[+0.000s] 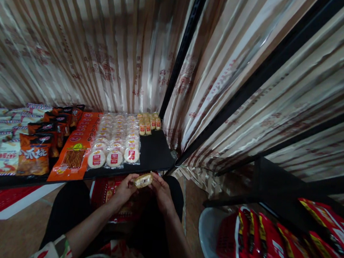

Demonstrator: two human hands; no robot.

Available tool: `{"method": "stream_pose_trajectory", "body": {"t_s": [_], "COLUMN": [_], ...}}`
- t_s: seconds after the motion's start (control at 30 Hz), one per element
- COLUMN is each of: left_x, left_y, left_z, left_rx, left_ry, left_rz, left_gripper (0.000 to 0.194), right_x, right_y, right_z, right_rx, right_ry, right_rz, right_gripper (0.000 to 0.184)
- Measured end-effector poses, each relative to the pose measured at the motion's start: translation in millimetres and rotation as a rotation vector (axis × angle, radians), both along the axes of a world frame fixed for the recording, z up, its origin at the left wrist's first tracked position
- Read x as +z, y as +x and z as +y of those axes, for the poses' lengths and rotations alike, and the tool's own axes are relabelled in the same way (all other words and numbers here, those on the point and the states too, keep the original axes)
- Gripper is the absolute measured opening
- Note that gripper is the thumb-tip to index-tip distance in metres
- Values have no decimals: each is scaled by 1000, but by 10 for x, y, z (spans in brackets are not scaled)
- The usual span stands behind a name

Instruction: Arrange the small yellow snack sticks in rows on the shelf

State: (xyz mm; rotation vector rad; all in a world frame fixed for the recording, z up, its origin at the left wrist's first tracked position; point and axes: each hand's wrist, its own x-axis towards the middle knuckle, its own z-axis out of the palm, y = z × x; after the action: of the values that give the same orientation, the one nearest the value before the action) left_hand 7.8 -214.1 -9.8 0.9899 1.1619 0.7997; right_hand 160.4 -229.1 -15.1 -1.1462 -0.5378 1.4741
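Observation:
Between my two hands, in front of the shelf edge, is a small wrapped snack cake [143, 180] in a clear, yellowish wrapper. My left hand [127, 187] pinches its left end, and my right hand [160, 186] grips the right end. Similar yellow wrapped cakes [147, 123] stand in short rows at the shelf's back right corner. To their left are rows of round white packaged crackers [115, 157] with red labels. Below my hands, partly hidden by my arms, lies a red package or box [109, 187] between my knees.
The black shelf [154, 151] also carries an orange pack of sticks [75, 156], orange chip bags [34, 155] and white bags [7, 156]. Black metal posts [185, 46] and pleated curtains stand behind. At right are red packets [273, 238] in a basket, beside a pale round basin [208, 228].

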Motion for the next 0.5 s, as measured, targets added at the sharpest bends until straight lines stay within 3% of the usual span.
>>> {"method": "stream_pose_trajectory", "body": {"t_s": [0.27,0.5], "left_x": [-39,-37], "left_y": [4,17], "left_z": [10,37], "left_rx": [-11,1], "left_ry": [38,130], "left_rz": [18,75], "left_gripper": [38,32], "right_x": [-54,8], "right_y": [17,-21], "right_z": [35,98], "right_rx": [5,0], "right_ry": [12,18], "right_rz": [28,44], "right_gripper": [42,41]}}
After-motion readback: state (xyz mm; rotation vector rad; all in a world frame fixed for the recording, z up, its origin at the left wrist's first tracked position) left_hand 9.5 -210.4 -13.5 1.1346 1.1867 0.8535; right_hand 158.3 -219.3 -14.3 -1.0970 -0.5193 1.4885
